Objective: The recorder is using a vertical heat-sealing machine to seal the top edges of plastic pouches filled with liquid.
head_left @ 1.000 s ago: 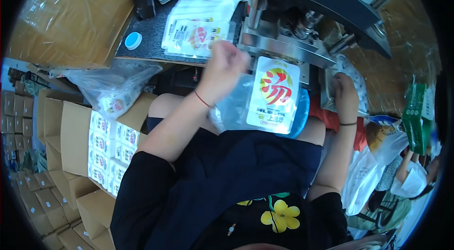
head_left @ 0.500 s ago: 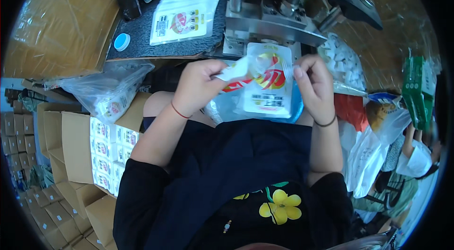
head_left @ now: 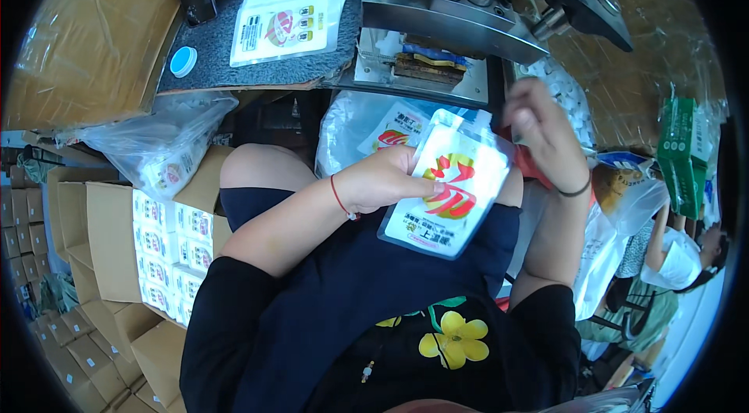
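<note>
White spouted pouch [head_left: 455, 214] sits pinched in the left hand [head_left: 388, 182], spout [head_left: 482, 120] near the half-curled right hand [head_left: 546, 130]; can't tell if that's empty.

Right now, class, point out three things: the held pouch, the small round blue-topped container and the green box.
Held pouch [head_left: 466, 174], head view: its printed face.
Round blue-topped container [head_left: 182, 60], head view: its blue top.
Green box [head_left: 676, 151], head view: its green side.

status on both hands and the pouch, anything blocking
Left hand gripping white pouch. Right hand near its top, hold unclear. Pouch tilted, no obstruction visible.
</note>
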The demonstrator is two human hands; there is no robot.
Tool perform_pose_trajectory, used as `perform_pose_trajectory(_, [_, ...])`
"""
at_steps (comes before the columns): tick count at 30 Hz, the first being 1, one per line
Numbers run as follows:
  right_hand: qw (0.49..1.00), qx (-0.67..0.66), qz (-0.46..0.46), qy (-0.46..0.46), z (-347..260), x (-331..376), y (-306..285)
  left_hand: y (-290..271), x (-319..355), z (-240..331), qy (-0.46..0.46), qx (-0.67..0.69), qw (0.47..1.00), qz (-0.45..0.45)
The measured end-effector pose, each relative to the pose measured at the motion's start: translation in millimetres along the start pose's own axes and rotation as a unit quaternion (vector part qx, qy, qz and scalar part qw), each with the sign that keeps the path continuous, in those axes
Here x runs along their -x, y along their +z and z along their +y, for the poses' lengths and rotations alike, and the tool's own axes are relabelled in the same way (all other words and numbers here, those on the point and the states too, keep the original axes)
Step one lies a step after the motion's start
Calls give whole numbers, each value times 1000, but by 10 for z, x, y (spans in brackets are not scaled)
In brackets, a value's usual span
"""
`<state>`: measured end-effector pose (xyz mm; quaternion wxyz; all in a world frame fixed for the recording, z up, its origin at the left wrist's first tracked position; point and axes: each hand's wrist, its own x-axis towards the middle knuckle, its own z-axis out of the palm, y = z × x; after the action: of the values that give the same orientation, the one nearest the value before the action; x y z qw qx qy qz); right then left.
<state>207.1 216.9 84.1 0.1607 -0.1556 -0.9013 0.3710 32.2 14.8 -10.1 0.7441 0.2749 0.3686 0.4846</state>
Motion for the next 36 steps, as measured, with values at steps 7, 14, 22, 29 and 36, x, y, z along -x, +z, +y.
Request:
perform_pose_trajectory(7, [923, 375, 52, 68, 789, 96, -177, -356, -171, 494, 72, 76, 989, 106])
perform_pose_trajectory(14, [963, 256, 73, 52, 1097, 100, -183, -780, -33, 658, 234, -252, 849, 402])
perform_pose_trajectory(22, [948, 224, 215, 66, 601, 304, -145, -1123, 734, 590, 181, -829, 418, 325])
perform_pose_trajectory(29, [986, 126, 98, -45, -31, 107, 333, -576, 612, 433, 200, -394, 826, 350])
perform_pose_trajectory(36, [985, -29, 153, -73, -310, -257, 599, -67, 127, 144, 140, -290, 911, 256])
